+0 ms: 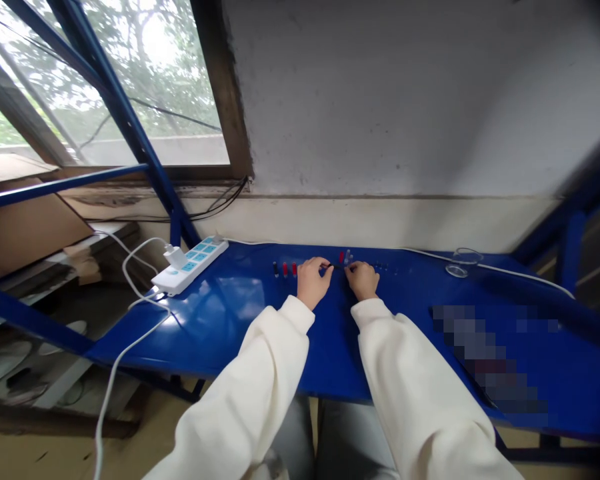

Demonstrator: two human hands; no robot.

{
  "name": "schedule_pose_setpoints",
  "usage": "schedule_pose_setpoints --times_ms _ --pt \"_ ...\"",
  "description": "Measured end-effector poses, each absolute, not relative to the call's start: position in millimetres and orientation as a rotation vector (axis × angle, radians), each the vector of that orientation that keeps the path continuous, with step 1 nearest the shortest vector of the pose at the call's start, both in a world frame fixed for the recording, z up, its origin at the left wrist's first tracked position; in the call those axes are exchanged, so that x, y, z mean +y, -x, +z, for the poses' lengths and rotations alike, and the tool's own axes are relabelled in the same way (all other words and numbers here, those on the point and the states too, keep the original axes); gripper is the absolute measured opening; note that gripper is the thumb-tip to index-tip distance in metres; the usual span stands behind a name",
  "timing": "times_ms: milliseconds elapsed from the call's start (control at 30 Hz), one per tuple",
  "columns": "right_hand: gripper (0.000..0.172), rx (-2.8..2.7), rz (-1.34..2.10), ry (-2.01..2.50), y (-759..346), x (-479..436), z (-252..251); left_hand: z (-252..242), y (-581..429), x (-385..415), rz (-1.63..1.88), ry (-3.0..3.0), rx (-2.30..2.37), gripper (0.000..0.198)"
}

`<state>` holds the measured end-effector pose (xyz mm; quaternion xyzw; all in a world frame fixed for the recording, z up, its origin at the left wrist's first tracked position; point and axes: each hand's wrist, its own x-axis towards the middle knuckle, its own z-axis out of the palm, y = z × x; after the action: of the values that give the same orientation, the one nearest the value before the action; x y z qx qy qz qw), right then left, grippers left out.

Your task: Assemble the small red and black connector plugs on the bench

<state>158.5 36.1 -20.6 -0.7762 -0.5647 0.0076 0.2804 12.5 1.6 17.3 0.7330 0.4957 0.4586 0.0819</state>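
Note:
Both arms in cream sleeves reach forward over a glossy blue table (240, 313). My left hand (313, 280) is curled closed and my right hand (363, 279) is also closed; between their fingertips runs a thin dark piece (336, 267) that both seem to pinch. It is too small to name. Just left of my left hand stand small red and dark upright pieces (285, 269). Beyond my right hand sit a red piece and a pale translucent piece (347, 257), and several tiny blue pieces (385, 268) lie to its right.
A white power strip (193, 265) with blue sockets and a plugged white adapter lies at the table's left, its white cable hanging off the edge. A clear round dish (457, 270) and a thin white cord lie at the back right. Blue frame bars, cardboard and a window stand left.

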Motion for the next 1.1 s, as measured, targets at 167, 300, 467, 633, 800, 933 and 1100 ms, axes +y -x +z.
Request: schedule_pose_setpoints --times_ms 167,300,467,633,800,933,1100 --pt "0.02 -1.589 -0.012 2.045 -157 29 -15 -3 -6 -2 1.578 -1.953 1.357 0.012" --pt "0.016 -1.881 -0.108 1.884 -150 16 -4 -14 -5 3 1.626 -1.786 1.331 0.015" --pt "0.013 -2.106 -0.141 1.709 -140 4 3 -14 -2 5 1.678 -1.667 1.33 0.02" --pt "0.013 -2.07 -0.116 1.697 -138 0 3 -11 -1 3 1.726 -1.588 1.361 0.021" --pt "0.012 -2.06 -0.094 1.71 -138 0 3 -9 -2 1 1.743 -1.557 1.359 0.022" --pt "0.012 -2.09 -0.111 1.704 -138 2 1 -7 -2 1 1.742 -1.532 1.351 0.021" --pt "0.012 -2.129 -0.184 1.677 -139 2 1 -1 -3 -2 1.722 -1.482 1.326 0.023"
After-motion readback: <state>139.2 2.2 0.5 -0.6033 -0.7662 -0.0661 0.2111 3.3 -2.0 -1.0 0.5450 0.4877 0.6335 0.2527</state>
